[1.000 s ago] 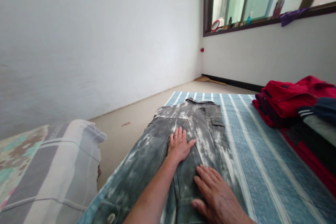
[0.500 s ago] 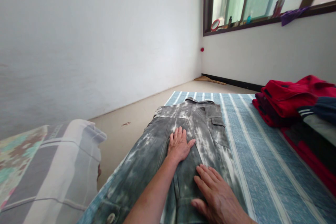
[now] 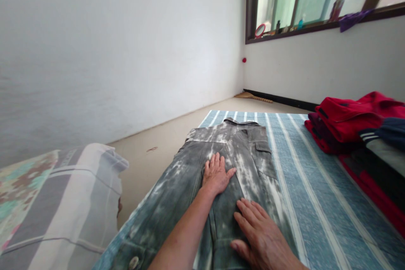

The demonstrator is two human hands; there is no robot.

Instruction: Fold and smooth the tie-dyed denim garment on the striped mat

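A grey and white tie-dyed denim jacket (image 3: 177, 194) lies face down or folded, I cannot tell which, on a blue striped sheet (image 3: 294, 168). Its collar points away from me, and a metal button shows at the near left. My left hand (image 3: 217, 174) rests flat on the middle of the jacket, fingers together and thumb out. Closer to me, my right hand (image 3: 261, 230) lies on the lower right part of the cloth with its fingers stretched out. Neither hand grips the fabric.
Folded clothes in red (image 3: 357, 114), navy and grey are stacked at the right. A bundle in striped grey and white cloth (image 3: 79, 202) stands at the left. Beyond are a pale floor (image 3: 164, 139), a broom-like thing (image 3: 253, 96) and a window with small items on its sill.
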